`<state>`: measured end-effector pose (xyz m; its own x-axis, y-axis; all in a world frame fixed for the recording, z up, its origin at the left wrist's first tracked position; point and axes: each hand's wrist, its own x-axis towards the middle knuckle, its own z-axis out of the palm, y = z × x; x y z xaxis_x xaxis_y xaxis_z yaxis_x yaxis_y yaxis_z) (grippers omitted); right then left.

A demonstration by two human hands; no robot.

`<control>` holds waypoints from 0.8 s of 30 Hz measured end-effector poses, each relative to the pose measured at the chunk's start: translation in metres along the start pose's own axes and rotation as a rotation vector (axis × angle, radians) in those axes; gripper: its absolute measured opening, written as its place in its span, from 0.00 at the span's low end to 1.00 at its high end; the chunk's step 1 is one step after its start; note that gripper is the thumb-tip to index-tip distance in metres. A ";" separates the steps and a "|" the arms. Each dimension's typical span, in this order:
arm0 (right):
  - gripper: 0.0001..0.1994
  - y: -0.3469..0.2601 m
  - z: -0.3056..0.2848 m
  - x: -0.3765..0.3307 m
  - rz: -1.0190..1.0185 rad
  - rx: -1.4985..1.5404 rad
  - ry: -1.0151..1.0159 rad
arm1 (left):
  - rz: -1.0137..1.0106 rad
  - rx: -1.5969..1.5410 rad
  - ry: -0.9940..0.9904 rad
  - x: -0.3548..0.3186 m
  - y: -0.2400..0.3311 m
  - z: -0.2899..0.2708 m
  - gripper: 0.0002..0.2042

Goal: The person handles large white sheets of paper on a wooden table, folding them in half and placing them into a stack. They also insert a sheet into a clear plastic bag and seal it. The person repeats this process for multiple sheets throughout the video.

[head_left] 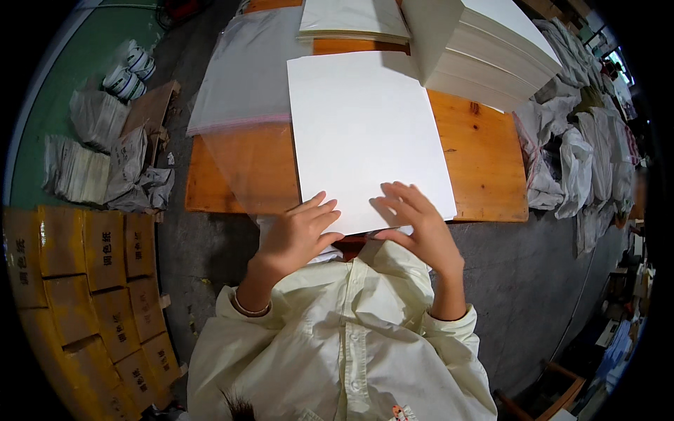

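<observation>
Sheet: white paper [365, 133], centre of frame, long axis running away toward top.
Left hand [298, 235]: open, fingers flat on near-left corner.
Right hand [418, 228]: open, fingertips on near edge, gripping nothing.

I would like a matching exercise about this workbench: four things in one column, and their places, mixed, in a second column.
Things:
1. flat white paper sheet
2. clear plastic zip bag
3. tall stack of white paper
4. yellow cardboard boxes

Places:
A. on the floor, far left
B. under both hands, left hand and right hand
C. far right corner of the orange wooden table
D. left part of the table

Pairs: 1-B, 2-D, 3-C, 4-A
</observation>
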<state>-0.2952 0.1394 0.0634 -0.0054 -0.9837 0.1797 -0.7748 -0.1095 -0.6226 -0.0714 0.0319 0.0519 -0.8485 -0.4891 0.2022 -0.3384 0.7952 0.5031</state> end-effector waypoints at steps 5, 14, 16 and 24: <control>0.25 0.025 -0.026 -0.011 0.088 -0.082 0.114 | 0.022 -0.067 0.081 -0.002 -0.003 -0.002 0.09; 0.13 0.040 -0.052 -0.024 -0.030 -0.133 0.129 | -0.075 0.047 -0.058 -0.006 -0.003 -0.021 0.09; 0.12 0.038 -0.050 -0.026 0.013 -0.117 0.143 | -0.081 0.051 -0.080 -0.007 -0.005 -0.023 0.11; 0.09 0.019 -0.034 -0.017 -0.008 -0.031 0.139 | 0.125 0.038 0.028 0.037 0.033 0.005 0.23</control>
<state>-0.3311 0.1587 0.0743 -0.0847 -0.9535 0.2894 -0.7943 -0.1108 -0.5973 -0.1157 0.0422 0.0720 -0.8735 -0.3947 0.2849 -0.2464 0.8632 0.4407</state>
